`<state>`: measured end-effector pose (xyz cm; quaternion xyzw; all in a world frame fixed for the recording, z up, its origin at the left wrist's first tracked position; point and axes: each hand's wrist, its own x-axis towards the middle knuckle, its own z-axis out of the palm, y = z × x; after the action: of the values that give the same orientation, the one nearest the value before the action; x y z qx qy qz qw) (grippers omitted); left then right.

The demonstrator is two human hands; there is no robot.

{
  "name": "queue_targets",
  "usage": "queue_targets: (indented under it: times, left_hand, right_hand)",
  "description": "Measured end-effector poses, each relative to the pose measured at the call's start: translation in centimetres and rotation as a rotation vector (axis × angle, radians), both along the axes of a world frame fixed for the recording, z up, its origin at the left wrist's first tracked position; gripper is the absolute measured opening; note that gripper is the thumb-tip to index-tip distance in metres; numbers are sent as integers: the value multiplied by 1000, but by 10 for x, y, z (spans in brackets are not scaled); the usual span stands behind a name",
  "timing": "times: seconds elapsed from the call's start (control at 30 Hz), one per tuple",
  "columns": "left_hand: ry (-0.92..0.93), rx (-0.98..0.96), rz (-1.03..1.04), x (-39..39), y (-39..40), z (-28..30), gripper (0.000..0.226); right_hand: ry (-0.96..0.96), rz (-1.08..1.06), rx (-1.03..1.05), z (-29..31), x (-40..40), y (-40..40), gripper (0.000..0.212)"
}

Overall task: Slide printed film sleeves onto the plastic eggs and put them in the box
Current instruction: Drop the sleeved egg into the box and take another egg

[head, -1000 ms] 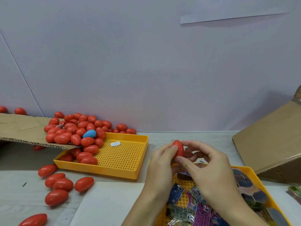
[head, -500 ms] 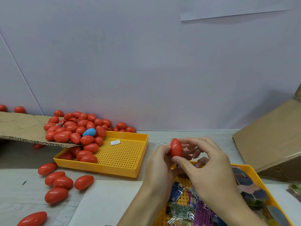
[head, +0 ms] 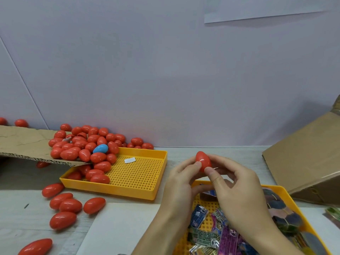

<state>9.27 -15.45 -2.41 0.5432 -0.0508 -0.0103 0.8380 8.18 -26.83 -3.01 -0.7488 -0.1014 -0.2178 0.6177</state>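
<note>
One glossy red plastic egg (head: 203,161), pinched between the fingertips of the left hand (head: 181,183) and the right hand (head: 237,192), held above the near yellow perforated plastic tray (head: 283,192) of printed film sleeves (head: 211,234). Heap of red plastic eggs (head: 86,146), one blue (head: 100,148), spilling from a cardboard flap (head: 24,144) into the far yellow perforated tray (head: 139,175). Brown cardboard box (head: 309,155) at right, apart from both hands.

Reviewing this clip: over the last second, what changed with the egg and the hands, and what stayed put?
The red egg turned in the fingertips, from tilted to nearly upright with its narrow end up. Both hands kept their grip: left hand and right hand pinch it above the sleeve tray. No sleeve is on it. The egg pile and far tray look unchanged.
</note>
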Motion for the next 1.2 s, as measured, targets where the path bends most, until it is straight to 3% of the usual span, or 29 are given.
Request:
queue_targets:
  times: [0.2,0.33,0.43,0.6,0.7,0.8,0.97,1.2]
  left_hand:
    - [-66,86,117,2,1,-3,25]
    - [-20,31,211,4,4,-4,25]
    - [12,-2,317,8,9,-6,24]
    - [-17,44,361,10,13,-5,24]
    - [-27,77,376,10,13,-5,24]
    - [-23,109,372,9,12,-5,24]
    - [-16,149,369,9,12,-4,23]
    - [-7,181,365,9,12,-3,24]
  right_hand:
    - [185,210,178,2,2,-1,29]
    - [219,147,113,2,2,-1,26]
    - [186,2,-62,4,2,-8,18]
    - [291,156,-618,21,-3,-20,15]
    - [268,133,-860,20,-8,-14,7]
    - [246,50,-1056,13,-14,-2,33]
    - [330,79,-894,13,-14,2,19]
    - [362,97,-714,15,-4,-13,19]
